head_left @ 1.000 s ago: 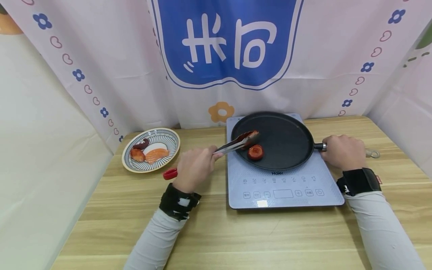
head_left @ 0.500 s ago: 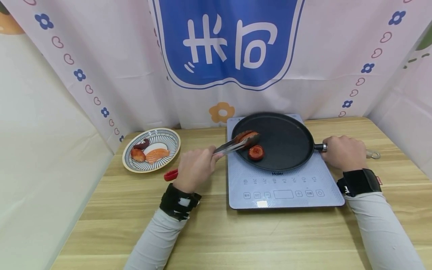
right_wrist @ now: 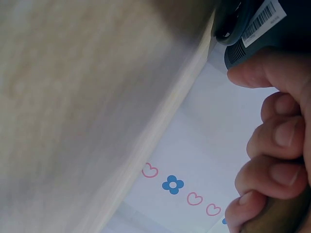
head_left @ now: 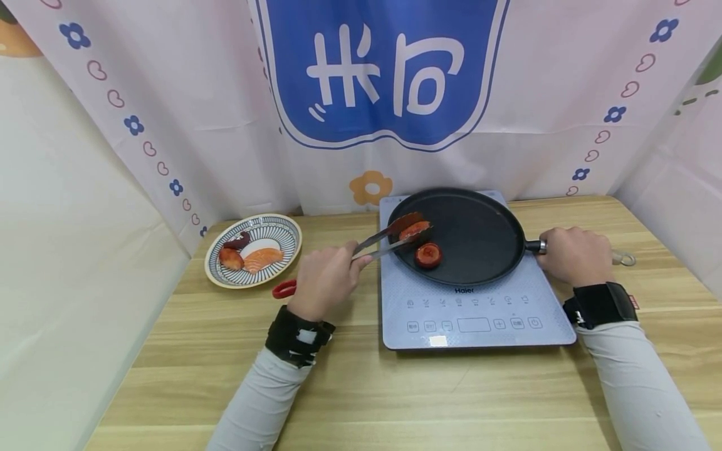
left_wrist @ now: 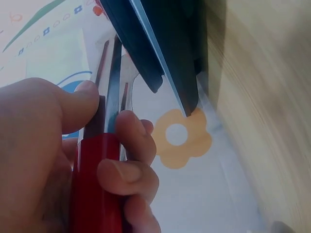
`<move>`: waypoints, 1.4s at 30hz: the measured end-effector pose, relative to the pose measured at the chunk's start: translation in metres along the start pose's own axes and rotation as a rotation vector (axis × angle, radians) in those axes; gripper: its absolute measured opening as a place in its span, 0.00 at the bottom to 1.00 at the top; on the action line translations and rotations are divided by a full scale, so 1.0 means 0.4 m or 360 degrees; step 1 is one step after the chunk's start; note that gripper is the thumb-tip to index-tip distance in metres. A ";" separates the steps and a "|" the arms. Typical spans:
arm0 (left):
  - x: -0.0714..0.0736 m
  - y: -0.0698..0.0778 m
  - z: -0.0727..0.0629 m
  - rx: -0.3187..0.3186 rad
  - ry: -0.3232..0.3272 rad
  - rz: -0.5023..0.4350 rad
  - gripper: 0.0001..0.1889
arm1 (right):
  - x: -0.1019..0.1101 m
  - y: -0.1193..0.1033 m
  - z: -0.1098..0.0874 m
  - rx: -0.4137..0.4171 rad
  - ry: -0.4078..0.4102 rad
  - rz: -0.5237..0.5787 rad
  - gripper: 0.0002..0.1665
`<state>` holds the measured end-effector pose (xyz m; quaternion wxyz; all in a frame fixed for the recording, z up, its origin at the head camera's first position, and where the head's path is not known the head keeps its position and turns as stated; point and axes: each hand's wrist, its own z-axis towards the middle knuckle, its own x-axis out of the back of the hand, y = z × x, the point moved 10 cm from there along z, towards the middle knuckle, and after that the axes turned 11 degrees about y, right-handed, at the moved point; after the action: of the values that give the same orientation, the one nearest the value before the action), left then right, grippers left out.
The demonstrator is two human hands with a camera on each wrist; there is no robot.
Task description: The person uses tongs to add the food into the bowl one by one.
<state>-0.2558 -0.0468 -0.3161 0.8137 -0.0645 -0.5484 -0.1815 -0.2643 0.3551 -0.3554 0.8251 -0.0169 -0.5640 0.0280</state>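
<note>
In the head view my left hand (head_left: 326, 280) grips a pair of tongs (head_left: 389, 248). Their red handle (left_wrist: 90, 184) fills the palm in the left wrist view. The tongs' arms are spread over the pan's left side, one on each side of a reddish-brown piece of food (head_left: 414, 230). Just in front of it lies a round red piece (head_left: 428, 255), like a sausage slice. Both overlap the flat black frying pan (head_left: 474, 238). My right hand (head_left: 576, 255) holds the pan by its handle (head_left: 534, 246), fingers curled round it in the right wrist view.
The pan stands on a grey induction cooker (head_left: 479, 338). To the left, a striped plate (head_left: 289, 235) bears a salmon-like slice (head_left: 262, 259), a browned piece (head_left: 231, 259) and a dark curled piece (head_left: 237, 240). A printed curtain (head_left: 316, 175) hangs behind the wooden table (head_left: 361, 401).
The tongs' arms have spread wider apart, and more of the reddish-brown piece shows between them. The right hand and the pan have stayed in place.
</note>
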 end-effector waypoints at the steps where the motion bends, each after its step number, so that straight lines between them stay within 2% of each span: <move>1: 0.001 -0.001 0.000 0.0008 -0.0003 -0.0003 0.23 | -0.001 0.001 0.000 0.0000 -0.0006 0.0001 0.07; 24: 0.038 -0.019 0.001 0.0047 0.0000 -0.0076 0.23 | -0.003 0.001 -0.002 -0.0010 -0.0026 -0.0010 0.07; 42: 0.043 -0.040 0.005 0.0100 -0.0056 -0.0101 0.23 | 0.000 -0.005 -0.003 -0.0005 -0.0041 -0.0006 0.07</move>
<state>-0.2576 -0.0649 -0.3009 0.7995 -0.0247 -0.5698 -0.1886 -0.2629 0.3532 -0.3558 0.8178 -0.0167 -0.5747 0.0257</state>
